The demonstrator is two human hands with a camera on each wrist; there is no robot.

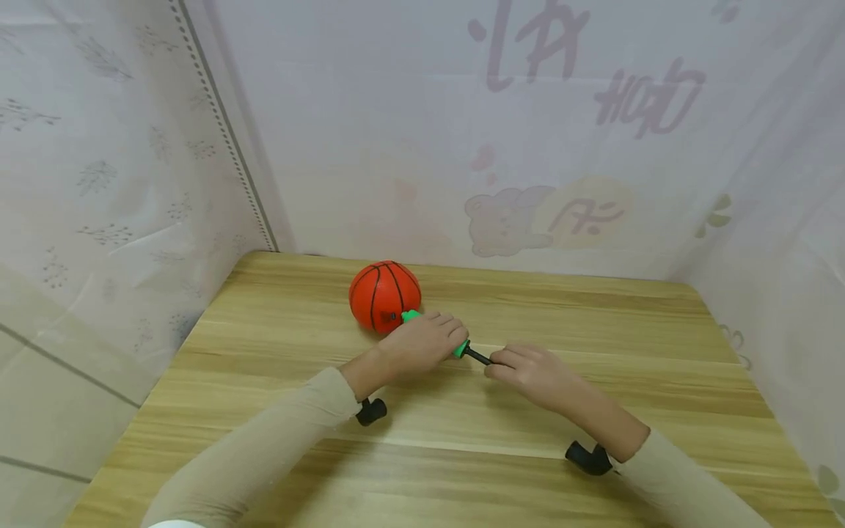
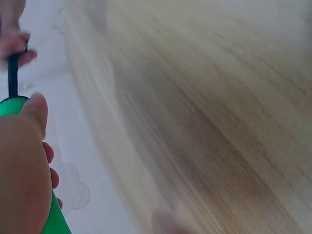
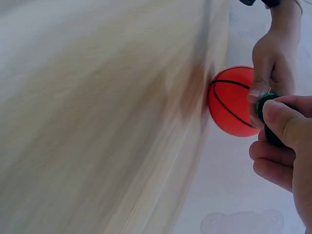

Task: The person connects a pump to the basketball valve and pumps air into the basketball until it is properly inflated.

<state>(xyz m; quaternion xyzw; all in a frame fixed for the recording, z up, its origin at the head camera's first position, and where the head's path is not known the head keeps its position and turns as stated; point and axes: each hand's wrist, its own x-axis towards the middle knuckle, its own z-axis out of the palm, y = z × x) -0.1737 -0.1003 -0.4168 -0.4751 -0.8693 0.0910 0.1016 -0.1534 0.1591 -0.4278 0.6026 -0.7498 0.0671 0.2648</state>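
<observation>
An orange-red toy basketball (image 1: 378,292) with black lines rests on the table, a small dark spot low on its side facing me. Right beside it, my left hand (image 1: 422,343) grips the green barrel of a hand pump (image 2: 56,223), and the barrel's far end reaches the ball in the head view. A black rod (image 1: 478,356) sticks out of the barrel's near end toward the right. Fingers and thumb of my right hand (image 1: 533,374) curl round the pump's black handle (image 3: 274,137), which they largely hide.
The wood-grain table (image 1: 317,469) ends at a pale printed curtain (image 1: 370,132) behind and at both sides. Black wrist mounts (image 1: 372,411) stick out under each forearm, close over the tabletop.
</observation>
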